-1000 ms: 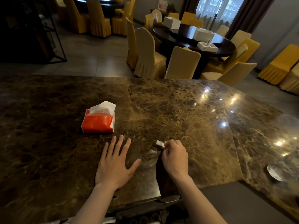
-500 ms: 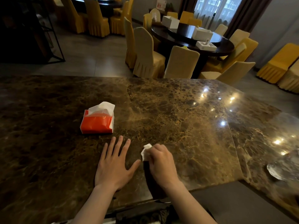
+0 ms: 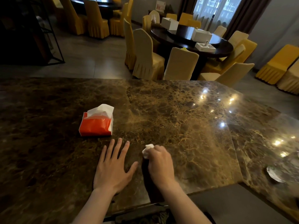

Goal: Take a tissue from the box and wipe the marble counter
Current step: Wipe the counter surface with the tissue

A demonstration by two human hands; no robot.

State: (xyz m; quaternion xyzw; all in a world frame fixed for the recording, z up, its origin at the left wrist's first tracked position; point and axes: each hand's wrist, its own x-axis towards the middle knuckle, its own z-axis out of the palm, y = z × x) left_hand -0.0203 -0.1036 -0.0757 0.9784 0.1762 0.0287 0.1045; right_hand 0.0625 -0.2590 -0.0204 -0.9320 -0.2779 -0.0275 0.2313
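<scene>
Right hand presses a crumpled tissue onto the marble tabletop.

The right hand [image 3: 160,164] has its fingers clenched around a balled white tissue [image 3: 147,150], which pokes out at the far left of the fist and touches the dark brown marble tabletop [image 3: 186,126] near its front edge. Just to its left, the left hand [image 3: 113,168] lies flat, fingers released and spread, palm down. The orange tissue pack [image 3: 96,122] sits just beyond the left hand, a white sheet sticking up from its top.
</scene>
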